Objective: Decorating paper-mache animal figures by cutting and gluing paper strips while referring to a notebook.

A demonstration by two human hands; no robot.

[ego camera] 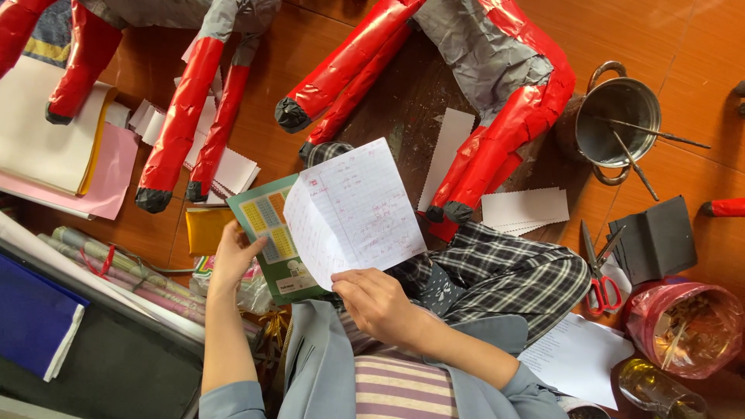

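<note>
Our left hand (231, 260) has its fingers closed on the green book's (272, 233) left edge | the lined paper (353, 209) lies over the book, tilted up and right | our right hand (376, 302) pinches the paper's bottom edge | scissors (599, 271) lie far right on the floor.

Green booklet (273, 233) (perhaps packaged) behind lined sheet (353, 209).

Red-handled scissors (599, 281) lay on the floor (698, 46) near a metal pot (617, 120); a pink bag (684, 326) stood just beside them.
</note>
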